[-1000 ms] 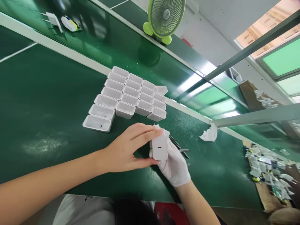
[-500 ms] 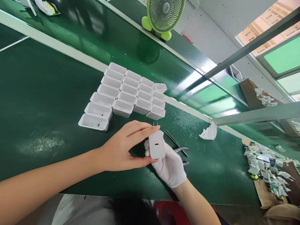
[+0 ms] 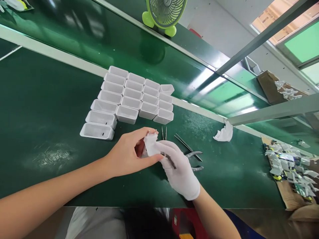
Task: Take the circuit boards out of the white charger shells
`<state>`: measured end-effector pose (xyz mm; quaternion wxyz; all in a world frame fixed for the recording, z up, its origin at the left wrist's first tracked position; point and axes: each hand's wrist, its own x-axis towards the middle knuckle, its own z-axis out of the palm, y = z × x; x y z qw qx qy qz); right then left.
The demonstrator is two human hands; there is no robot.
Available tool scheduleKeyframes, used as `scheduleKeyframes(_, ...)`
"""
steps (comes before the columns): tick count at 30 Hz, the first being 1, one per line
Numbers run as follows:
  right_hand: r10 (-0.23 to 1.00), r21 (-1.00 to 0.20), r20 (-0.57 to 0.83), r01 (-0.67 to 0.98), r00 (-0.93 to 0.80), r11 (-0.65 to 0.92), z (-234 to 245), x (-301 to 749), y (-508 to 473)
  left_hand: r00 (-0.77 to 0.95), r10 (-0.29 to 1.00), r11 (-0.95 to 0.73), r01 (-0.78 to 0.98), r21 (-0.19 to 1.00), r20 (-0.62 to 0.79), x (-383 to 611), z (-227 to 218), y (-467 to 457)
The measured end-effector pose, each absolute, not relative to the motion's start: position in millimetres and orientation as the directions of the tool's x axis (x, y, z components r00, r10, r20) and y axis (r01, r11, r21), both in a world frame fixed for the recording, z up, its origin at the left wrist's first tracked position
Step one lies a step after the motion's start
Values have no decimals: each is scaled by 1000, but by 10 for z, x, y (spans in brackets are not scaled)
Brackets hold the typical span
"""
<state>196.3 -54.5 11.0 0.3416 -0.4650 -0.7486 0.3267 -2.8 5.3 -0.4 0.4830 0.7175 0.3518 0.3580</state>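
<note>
My bare left hand (image 3: 127,154) pinches a white plug adapter (image 3: 151,145) between thumb and fingers; its two metal prongs stick up above the hands. My right hand (image 3: 178,167), in a white glove, wraps over the adapter's right side and hides most of it. Both hands hover just above the green table (image 3: 50,109), a little in front of a block of several open white plastic housings (image 3: 129,99) standing in rows.
Metal tweezers (image 3: 190,152) lie right of my gloved hand. A crumpled white cloth (image 3: 224,133) sits further right. A green desk fan (image 3: 164,13) stands on the raised shelf. A cardboard tray of loose parts (image 3: 290,166) is at the right edge.
The adapter's flat face with its slot was in full view; now it is turned and my gloved fingers have closed over it. The view has shifted slightly.
</note>
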Motion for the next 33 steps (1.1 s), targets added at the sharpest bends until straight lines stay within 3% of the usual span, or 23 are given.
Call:
scheduleKeyframes(4,946,-942,-27,325,-322,84,136,2039,-577,492,867,18,125,992,-78,-48,52,70)
scheduleKeyframes(7,954,-977,-57,215,-293,8,99,2045,-623,495,864,104,4,995,-92,-47,92,71)
scheduleKeyframes(10,961,-957,94,243,-259,159,34,2013,-642,518,855,79,-172,982,22,-50,81,75)
scheduleKeyframes(14,913,-821,349,400,-211,407,-28,1995,-622,558,807,0,-327,945,193,-75,50,81)
scheduleKeyframes(19,865,-742,447,446,-228,501,-57,2053,-604,629,701,-59,-419,906,336,-108,98,88)
scheduleKeyframes(24,783,-667,587,424,-208,612,-46,2051,-587,666,657,-29,-447,894,354,-112,128,97)
scheduleKeyframes(30,768,-621,588,467,-254,630,-12,2046,-590,675,666,15,-437,899,317,-107,120,92)
scheduleKeyframes(33,868,-752,466,440,-171,490,10,2002,-608,668,711,108,-412,905,220,-91,133,101)
